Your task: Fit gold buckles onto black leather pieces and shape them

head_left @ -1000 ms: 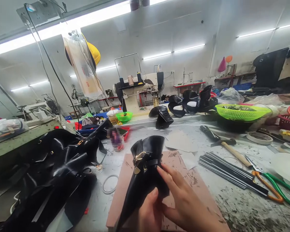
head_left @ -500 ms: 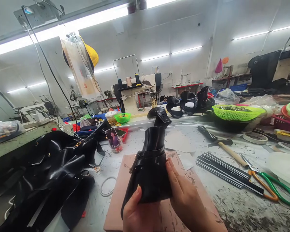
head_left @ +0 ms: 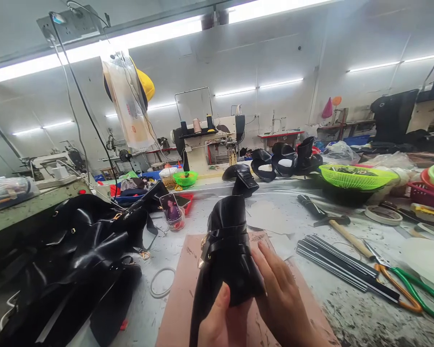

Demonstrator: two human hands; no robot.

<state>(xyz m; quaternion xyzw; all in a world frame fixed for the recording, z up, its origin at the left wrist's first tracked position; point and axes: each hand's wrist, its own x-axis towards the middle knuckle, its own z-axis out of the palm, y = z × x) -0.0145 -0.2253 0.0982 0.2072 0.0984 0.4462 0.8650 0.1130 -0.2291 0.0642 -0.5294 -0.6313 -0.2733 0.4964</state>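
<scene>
A glossy black leather boot upper [head_left: 228, 250] stands over a pinkish board [head_left: 181, 260] in front of me. Straps with gold-coloured buckles [head_left: 203, 248] cross it, the metal showing on its left side. My left hand [head_left: 215, 318] grips the lower edge, thumb on the outer face and the other fingers hidden behind. Along the right side, my right hand [head_left: 284, 294] has its fingers stretched against the leather; its thumb is out of sight. Just beyond stands another black boot upper [head_left: 242, 178].
Black leather pieces [head_left: 90, 255] are heaped on the left. A phone [head_left: 170, 208] leans on a clear cup. To the right lie black-and-white strips [head_left: 336, 260], a hammer [head_left: 350, 236], green-and-orange-handled scissors [head_left: 408, 284] and a tape roll [head_left: 383, 215]. A green basket [head_left: 358, 177] and sewing machine [head_left: 210, 140] stand farther back.
The boot upper has turned and tilted in my hands, its top leaning more to the left and the buckles showing more. My left hand has shifted right, and the view has moved slightly.
</scene>
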